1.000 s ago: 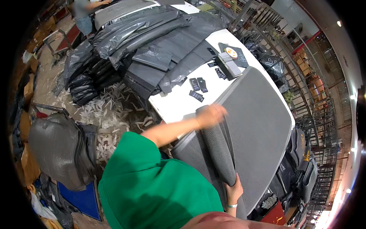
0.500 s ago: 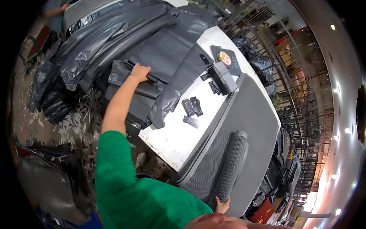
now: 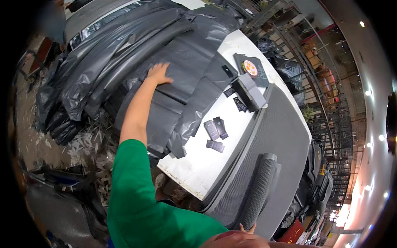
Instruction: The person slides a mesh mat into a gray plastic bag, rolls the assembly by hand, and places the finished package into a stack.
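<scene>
My left hand (image 3: 159, 74) lies with its fingers spread on black plastic sheeting (image 3: 178, 58), which covers the far left part of a white table (image 3: 182, 169). The plastic under it is mostly flat, with creases and a fold line. At the lower edge, my right hand (image 3: 248, 228) grips the near end of a rolled grey textured mat (image 3: 261, 188); part of this hand is hidden. The roll rests on a stack of flat grey mats (image 3: 285, 136) at the table's right side.
Small dark printed cards (image 3: 215, 129) and an open dark box (image 3: 249, 91) sit between the plastic and the mats. Behind the box lies a dark folder (image 3: 259, 68) with a round picture. Bunched black plastic (image 3: 95, 70) hangs at left, above floor scraps (image 3: 89, 140). Metal railings (image 3: 322, 107) stand at right.
My left hand has let go of the black plastic's folded edge and spread its fingers. The folded part now lies flatter toward the near side. My right hand stays on the rolled mat.
</scene>
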Available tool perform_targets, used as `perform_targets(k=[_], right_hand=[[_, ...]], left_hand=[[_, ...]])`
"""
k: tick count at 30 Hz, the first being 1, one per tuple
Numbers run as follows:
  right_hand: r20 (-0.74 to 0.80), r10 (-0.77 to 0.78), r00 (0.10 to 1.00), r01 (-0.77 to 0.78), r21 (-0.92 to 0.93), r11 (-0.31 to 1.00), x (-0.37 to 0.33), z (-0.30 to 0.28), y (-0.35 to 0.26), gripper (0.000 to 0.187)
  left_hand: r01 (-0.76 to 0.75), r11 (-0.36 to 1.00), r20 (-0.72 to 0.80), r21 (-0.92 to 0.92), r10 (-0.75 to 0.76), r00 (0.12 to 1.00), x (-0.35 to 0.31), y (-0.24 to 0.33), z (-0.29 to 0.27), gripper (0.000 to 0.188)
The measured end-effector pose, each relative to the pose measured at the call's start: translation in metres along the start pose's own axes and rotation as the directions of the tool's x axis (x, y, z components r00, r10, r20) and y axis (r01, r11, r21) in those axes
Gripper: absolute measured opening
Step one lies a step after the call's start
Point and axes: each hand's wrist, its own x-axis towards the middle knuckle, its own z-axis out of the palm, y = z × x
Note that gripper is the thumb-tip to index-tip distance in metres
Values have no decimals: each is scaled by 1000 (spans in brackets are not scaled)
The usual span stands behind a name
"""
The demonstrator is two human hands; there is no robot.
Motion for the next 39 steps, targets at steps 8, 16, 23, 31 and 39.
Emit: perform_targets(k=[8,16,23,31,39], right_hand=[[-137,-69,988,63,-45,997,-37,-1,-67,90],[-141,-108,984,99,-69,993,-39,-1,-72,91],[-143,-63,988,48,-105,993,-44,1,-71,90],[-127,-129,983,109,-154,982,-32,-2,-66,90],[-119,-29,993,26,-33,999,-35,-27,-55,75]], left_hand=[[143,967,281,-209,-81,956,-23,22,-4,19],[155,884,83,-441,-132,988,-239,104,-80,47],[243,548,-345,-801,-753,560,-204,96,-154,42],[-274,959,609,-79,264,748,-213,134,-163,51],[-343,937,443,73,277,853,-295,128,-117,67]])
